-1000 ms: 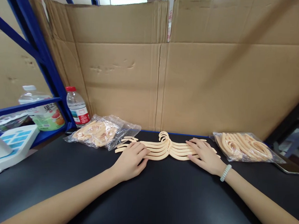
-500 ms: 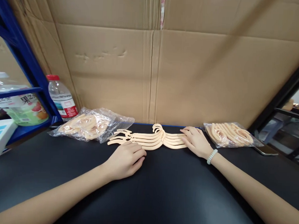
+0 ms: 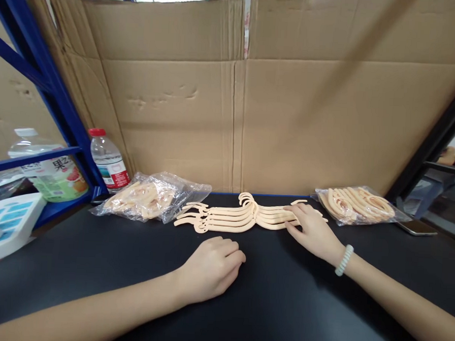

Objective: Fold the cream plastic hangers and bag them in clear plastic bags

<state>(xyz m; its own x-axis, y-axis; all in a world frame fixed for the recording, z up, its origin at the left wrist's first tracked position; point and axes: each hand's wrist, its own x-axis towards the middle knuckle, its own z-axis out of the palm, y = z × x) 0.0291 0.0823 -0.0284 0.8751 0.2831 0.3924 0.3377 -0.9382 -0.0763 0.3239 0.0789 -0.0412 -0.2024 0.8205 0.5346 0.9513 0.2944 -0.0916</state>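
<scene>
A row of peach plastic hangers (image 3: 232,219) lies flat on the black worktop (image 3: 274,305), overlapping toward the far edge in front of the cardboard wall (image 3: 234,115); I count about five, though they overlap too closely to be sure. The right hand (image 3: 316,231) rests on the right end of the row, fingers (image 3: 299,211) spread flat over the hanger arms, clamped on nothing. The left hand (image 3: 213,266) lies on the bare worktop just near of the hangers, apart from them, fingers loosely curled together and holding nothing. One white bead bracelet (image 3: 344,260) circles the right wrist. Two clear bags of hangers sit on either side: one bag on the left (image 3: 149,199), one bag on the right (image 3: 357,204). Two bottles stand at far left: a red-capped water bottle (image 3: 108,159) and a larger bottle (image 3: 48,168) on the blue shelf (image 3: 33,158).
</scene>
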